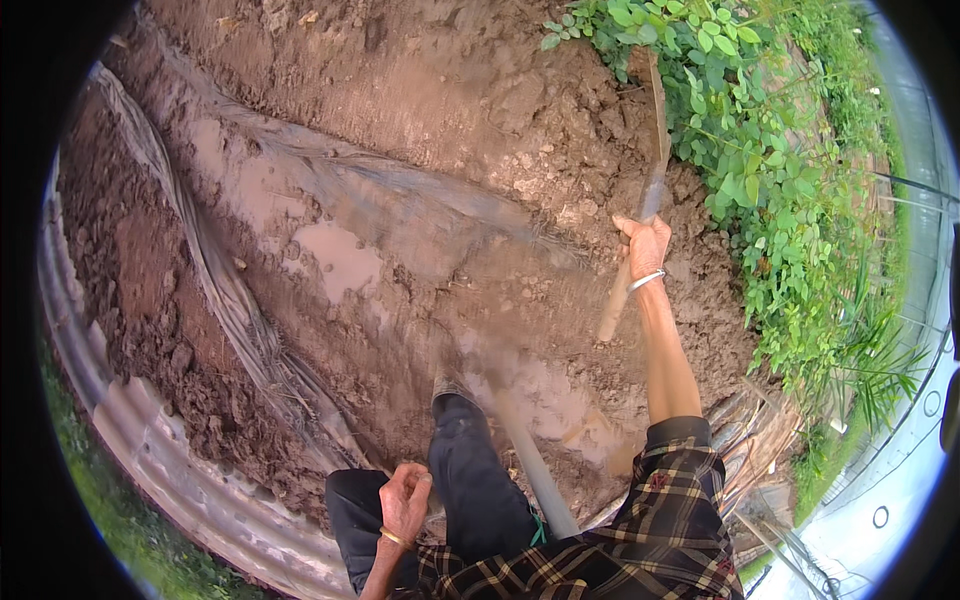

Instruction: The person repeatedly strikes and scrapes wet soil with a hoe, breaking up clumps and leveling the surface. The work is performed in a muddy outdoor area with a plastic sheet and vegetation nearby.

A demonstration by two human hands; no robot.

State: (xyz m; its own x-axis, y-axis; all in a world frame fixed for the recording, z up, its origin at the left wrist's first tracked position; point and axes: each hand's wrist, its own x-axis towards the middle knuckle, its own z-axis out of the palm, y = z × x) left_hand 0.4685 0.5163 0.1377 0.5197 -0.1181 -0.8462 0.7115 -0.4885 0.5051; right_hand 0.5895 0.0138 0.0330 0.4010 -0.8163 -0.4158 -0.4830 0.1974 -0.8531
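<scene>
In the head view my right hand (647, 245) reaches forward, closed round the wooden handle of a machete (658, 125). Its long blade, brown with mud except for a bare metal part by the hand, points away from me toward leafy plants. The handle's butt sticks out below my fist. My left hand (404, 503) is held low by my thigh with its fingers curled; what lies in them, if anything, is hidden. A grey pole (540, 465) slants from my waist down toward the mud, right of my leg, with neither hand on it.
Wet, muddy soil (440, 110) with puddles (340, 258) surrounds my feet. Dark plastic sheeting (215, 260) runs across it at left. A corrugated sheet (165, 440) edges the lower left. Green bushes (760, 180) grow along the right, and sticks (745, 440) lie near my right elbow.
</scene>
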